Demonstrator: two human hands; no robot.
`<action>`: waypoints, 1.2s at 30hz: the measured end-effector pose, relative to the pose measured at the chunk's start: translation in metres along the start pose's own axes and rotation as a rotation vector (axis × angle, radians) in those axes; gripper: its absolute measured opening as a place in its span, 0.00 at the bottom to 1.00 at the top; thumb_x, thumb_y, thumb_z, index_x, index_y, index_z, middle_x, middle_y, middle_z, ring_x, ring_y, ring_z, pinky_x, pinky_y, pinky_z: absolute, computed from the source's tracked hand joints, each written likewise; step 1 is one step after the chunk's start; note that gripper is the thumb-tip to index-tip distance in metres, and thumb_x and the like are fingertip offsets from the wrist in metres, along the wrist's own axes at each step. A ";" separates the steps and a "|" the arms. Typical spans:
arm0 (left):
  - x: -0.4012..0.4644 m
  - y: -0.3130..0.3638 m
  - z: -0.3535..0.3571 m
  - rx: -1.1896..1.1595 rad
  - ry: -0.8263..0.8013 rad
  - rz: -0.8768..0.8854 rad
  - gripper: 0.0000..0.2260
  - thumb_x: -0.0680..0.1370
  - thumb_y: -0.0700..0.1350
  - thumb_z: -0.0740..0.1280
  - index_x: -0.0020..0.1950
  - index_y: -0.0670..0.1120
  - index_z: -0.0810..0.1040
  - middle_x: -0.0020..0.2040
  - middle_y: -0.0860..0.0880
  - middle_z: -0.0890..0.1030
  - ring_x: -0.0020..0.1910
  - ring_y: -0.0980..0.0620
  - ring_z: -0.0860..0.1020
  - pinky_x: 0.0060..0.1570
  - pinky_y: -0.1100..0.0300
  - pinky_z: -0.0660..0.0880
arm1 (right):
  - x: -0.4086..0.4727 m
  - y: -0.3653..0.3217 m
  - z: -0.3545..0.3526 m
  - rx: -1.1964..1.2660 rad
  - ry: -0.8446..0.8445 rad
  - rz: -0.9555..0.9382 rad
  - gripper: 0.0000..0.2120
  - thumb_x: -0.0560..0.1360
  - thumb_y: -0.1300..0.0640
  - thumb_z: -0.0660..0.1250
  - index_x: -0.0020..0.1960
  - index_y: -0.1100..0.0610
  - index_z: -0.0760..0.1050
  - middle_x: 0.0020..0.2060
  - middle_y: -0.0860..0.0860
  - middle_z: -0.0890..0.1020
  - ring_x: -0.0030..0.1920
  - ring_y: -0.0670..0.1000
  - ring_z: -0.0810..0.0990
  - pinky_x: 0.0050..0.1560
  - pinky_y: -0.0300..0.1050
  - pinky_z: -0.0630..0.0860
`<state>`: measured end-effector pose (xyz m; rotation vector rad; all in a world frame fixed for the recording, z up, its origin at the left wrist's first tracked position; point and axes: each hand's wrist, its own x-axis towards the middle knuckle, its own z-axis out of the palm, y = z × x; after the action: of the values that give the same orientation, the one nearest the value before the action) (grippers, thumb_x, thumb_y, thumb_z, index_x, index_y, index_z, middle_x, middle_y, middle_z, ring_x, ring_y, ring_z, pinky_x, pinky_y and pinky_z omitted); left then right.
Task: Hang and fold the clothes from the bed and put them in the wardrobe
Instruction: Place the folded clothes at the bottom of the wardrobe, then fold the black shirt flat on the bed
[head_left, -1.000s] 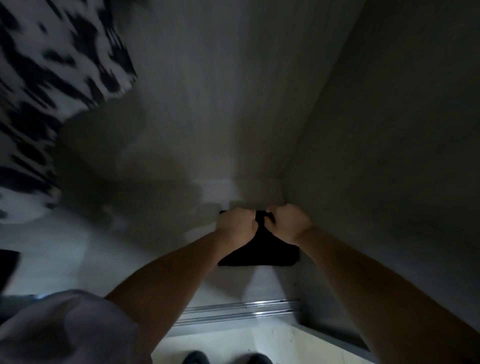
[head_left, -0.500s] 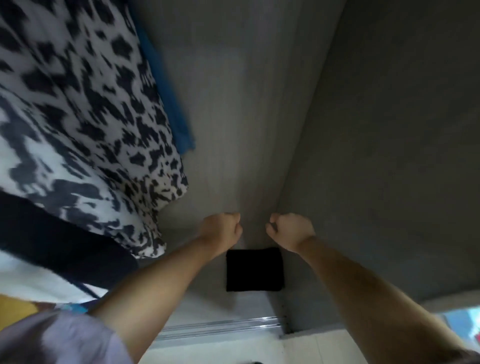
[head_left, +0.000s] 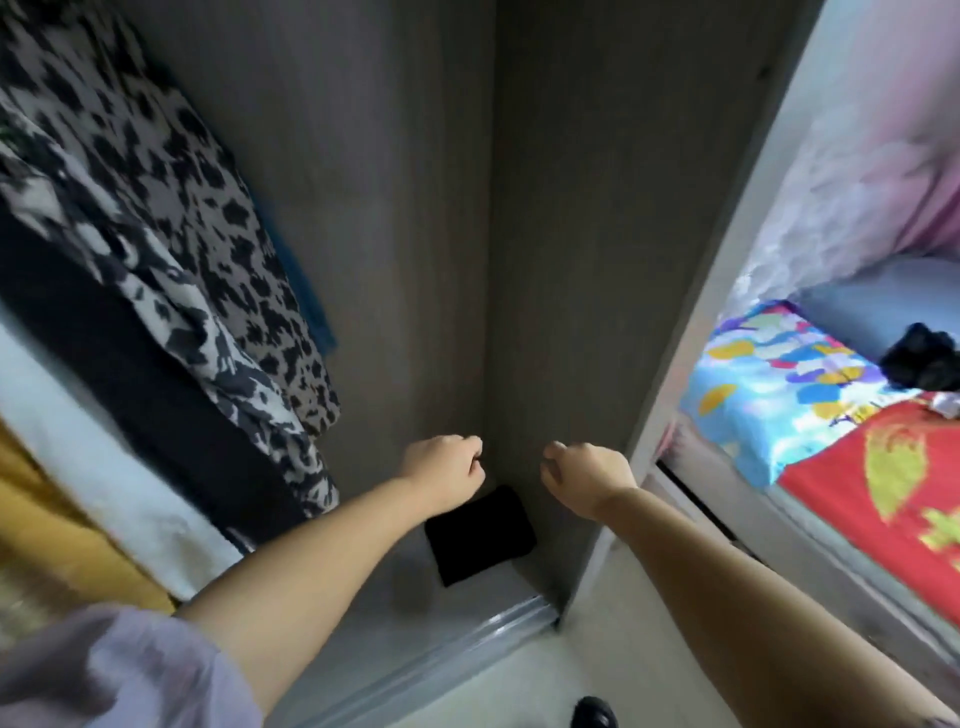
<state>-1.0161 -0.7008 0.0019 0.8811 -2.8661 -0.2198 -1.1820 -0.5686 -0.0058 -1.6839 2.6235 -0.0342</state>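
Both hands have let go and lifted off the folded black cloth, which lies on the wardrobe floor in its right back corner. Left hand and right hand hover above it, fingers curled, holding nothing. Hanging clothes crowd the left; the bed lies right, past the wardrobe's side panel.

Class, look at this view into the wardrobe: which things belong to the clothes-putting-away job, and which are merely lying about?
Belongs to the job:
folded black garment on the wardrobe floor
black clothing on the bed
left hand, right hand, both holding nothing

Just there:
hanging leopard-print garment
black shoe
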 end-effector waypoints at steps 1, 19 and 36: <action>-0.003 0.012 -0.005 -0.002 -0.004 0.025 0.11 0.77 0.49 0.57 0.55 0.50 0.75 0.52 0.50 0.79 0.52 0.46 0.78 0.43 0.58 0.68 | -0.018 0.006 -0.003 -0.002 0.005 0.032 0.16 0.80 0.44 0.52 0.58 0.51 0.72 0.49 0.54 0.82 0.49 0.59 0.82 0.40 0.46 0.71; -0.038 0.458 0.050 -0.087 -0.200 0.591 0.11 0.77 0.47 0.58 0.55 0.47 0.76 0.55 0.45 0.81 0.54 0.43 0.78 0.46 0.55 0.72 | -0.405 0.287 -0.042 -0.149 -0.219 0.603 0.15 0.82 0.52 0.55 0.66 0.52 0.70 0.55 0.54 0.75 0.49 0.57 0.80 0.27 0.46 0.67; -0.027 0.766 0.136 -0.013 -0.417 0.973 0.12 0.80 0.49 0.57 0.58 0.46 0.75 0.47 0.49 0.80 0.41 0.49 0.78 0.37 0.55 0.75 | -0.602 0.504 -0.010 0.118 -0.153 1.110 0.16 0.81 0.47 0.53 0.54 0.55 0.74 0.48 0.53 0.81 0.48 0.57 0.79 0.39 0.46 0.69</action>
<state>-1.4354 -0.0448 0.0031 -0.6819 -3.2460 -0.3199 -1.3894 0.1890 -0.0066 -0.0420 2.9262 -0.0316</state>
